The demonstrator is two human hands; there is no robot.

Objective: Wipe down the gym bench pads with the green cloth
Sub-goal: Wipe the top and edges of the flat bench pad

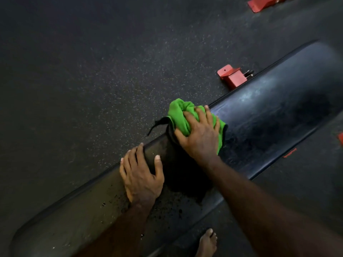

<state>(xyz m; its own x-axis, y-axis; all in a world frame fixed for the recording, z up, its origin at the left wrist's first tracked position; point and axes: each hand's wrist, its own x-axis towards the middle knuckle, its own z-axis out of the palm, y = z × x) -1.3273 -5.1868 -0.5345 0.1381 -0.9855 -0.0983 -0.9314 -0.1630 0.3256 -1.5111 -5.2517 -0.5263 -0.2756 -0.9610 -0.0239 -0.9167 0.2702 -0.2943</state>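
A long black bench pad (274, 115) runs diagonally from the lower left to the upper right. My right hand (199, 135) presses a bunched green cloth (179, 117) with a dark edge onto the pad near its far edge, at the middle of the bench. My left hand (140, 175) rests lower left of it, fingers curled over the pad's far edge and thumb on top. The pad surface near my left hand looks dull and speckled; the part beyond the cloth is glossy.
Dark speckled rubber floor (92, 71) surrounds the bench. A red metal frame foot (232, 76) sticks out from under the far side of the pad, another red piece (261, 3) lies at the top right. A bare foot (207, 243) stands on the near side.
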